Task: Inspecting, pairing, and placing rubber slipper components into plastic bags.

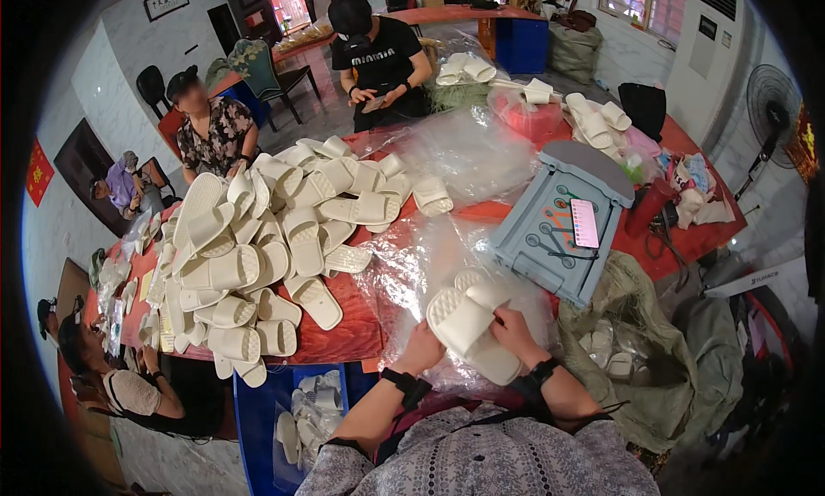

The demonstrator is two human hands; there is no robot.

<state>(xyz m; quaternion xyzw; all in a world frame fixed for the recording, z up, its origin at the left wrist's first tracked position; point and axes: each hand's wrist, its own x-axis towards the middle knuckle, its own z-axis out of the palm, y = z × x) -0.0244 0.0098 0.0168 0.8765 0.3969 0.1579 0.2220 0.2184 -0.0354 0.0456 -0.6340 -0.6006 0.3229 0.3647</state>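
Note:
A pair of cream slide slippers (461, 326) is held in front of me, low over the near edge of the red table. My left hand (423, 348) grips the left side of the pair, its fingers partly hidden by the slipper. On the other side my right hand (516, 333) is closed at the strap of the second slipper. Clear plastic bags (421, 264) lie beneath and beyond the pair. A large heap of matching cream slippers (258, 247) covers the table to my left.
To the right stands a grey plastic case (550, 225) with a pink phone (584, 224) on it. A woven sack (636, 341) and a blue crate (249, 427) hold bagged slippers. Several people sit or stand around the red table (357, 320). A fan (769, 109) is at far right.

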